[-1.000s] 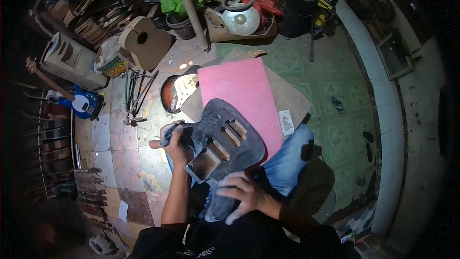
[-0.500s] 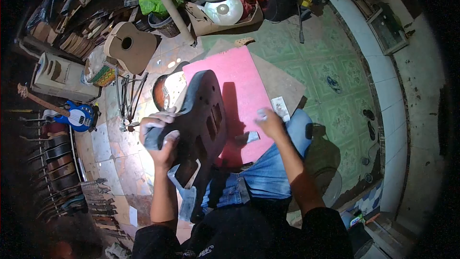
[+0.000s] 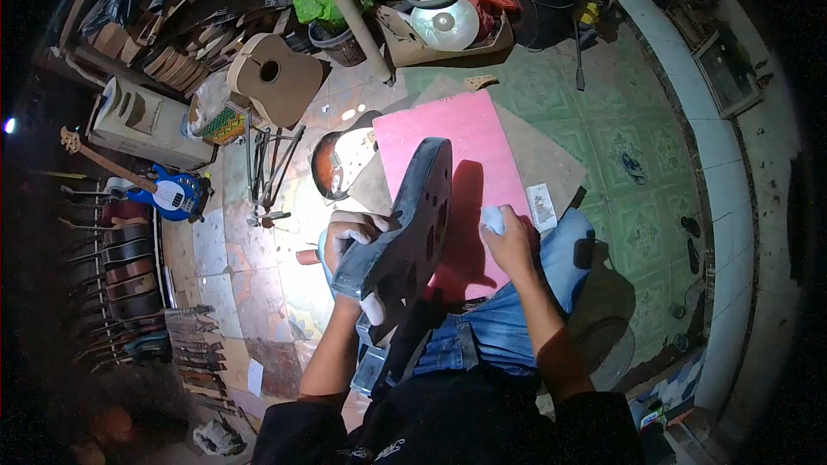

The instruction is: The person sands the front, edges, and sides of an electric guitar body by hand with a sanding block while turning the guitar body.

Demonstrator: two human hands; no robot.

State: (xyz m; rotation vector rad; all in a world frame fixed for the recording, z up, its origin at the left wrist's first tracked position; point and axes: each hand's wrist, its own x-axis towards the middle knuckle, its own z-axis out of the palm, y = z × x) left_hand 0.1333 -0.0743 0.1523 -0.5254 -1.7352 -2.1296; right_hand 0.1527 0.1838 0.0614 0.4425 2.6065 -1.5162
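Note:
A dark electric guitar body (image 3: 412,224) stands tilted almost edge-on over my lap, its cut-out cavities facing right. My left hand (image 3: 355,232) is closed around its upper left edge, with the thumb on the near side. To the right, above the pink board (image 3: 448,116), my right hand (image 3: 510,241) pinches a small pale blue-grey piece of sandpaper (image 3: 493,220), apart from the guitar body. A whitish rectangular block (image 3: 541,207) lies just right of that hand.
A sunburst guitar body (image 3: 327,164) lies beyond the board's left edge. Metal stand legs (image 3: 265,168), a blue bass (image 3: 172,194) and an unfinished acoustic body (image 3: 280,77) are on the left. A cardboard box (image 3: 405,47) and black bucket (image 3: 541,0) stand ahead.
My right hand has picked the sandpaper up off the pink board. The guitar body has turned more edge-on in my left hand. The whole view has shifted a little.

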